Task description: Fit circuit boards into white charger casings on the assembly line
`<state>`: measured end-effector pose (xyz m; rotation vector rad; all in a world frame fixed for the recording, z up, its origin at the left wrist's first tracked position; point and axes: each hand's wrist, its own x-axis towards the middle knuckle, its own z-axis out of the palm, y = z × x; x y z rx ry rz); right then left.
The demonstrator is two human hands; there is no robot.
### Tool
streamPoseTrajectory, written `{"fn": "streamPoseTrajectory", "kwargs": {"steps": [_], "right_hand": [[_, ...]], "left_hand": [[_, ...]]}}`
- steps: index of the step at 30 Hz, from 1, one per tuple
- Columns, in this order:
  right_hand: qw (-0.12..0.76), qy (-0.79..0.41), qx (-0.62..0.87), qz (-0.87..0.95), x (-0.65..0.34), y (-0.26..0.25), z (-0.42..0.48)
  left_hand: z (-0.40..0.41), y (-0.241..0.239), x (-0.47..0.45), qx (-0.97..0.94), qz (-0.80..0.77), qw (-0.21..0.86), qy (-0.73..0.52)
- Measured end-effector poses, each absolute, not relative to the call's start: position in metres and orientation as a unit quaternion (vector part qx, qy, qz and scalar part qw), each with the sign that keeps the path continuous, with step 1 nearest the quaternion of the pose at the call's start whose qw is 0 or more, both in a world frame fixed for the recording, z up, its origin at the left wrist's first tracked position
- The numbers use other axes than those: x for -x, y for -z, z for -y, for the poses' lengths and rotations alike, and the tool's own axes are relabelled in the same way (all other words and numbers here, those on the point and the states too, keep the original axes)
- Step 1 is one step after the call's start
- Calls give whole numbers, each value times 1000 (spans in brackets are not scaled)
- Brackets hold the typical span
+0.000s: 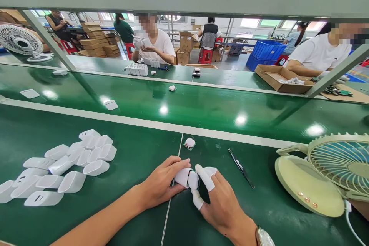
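My left hand point(163, 182) and my right hand point(220, 203) meet near the front of the green table over a small white charger shell point(184, 177). The left fingers pinch the shell. The right hand, with white finger cots on thumb and two fingers, presses a white insert with a green board edge point(193, 180) against the shell's open end. Beyond my hands lies another white part on a green circuit board point(189, 143). A pile of several empty white shells point(66, 165) lies to the left.
Black tweezers point(241, 168) lie right of my hands. A cream desk fan point(325, 177) stands at the right edge. A green conveyor belt point(201, 103) carries scattered white parts. Across it sit other workers, with cardboard boxes point(281, 78) and blue crates point(266, 52).
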<state>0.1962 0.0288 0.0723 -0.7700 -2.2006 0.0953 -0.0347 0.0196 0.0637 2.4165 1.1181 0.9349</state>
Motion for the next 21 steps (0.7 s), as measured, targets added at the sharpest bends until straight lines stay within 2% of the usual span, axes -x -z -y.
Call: {"fn": "streamPoseTrajectory", "kwargs": {"steps": [9,21], "right_hand": [[367,-37,295,881,-201,-69,-28],[416,-75,224,878,-202,-74,-35]], "left_hand": [[-17,-58,34,-836,-416,163,-319],[-19,-63,34,-801,-372,326,-337]]}}
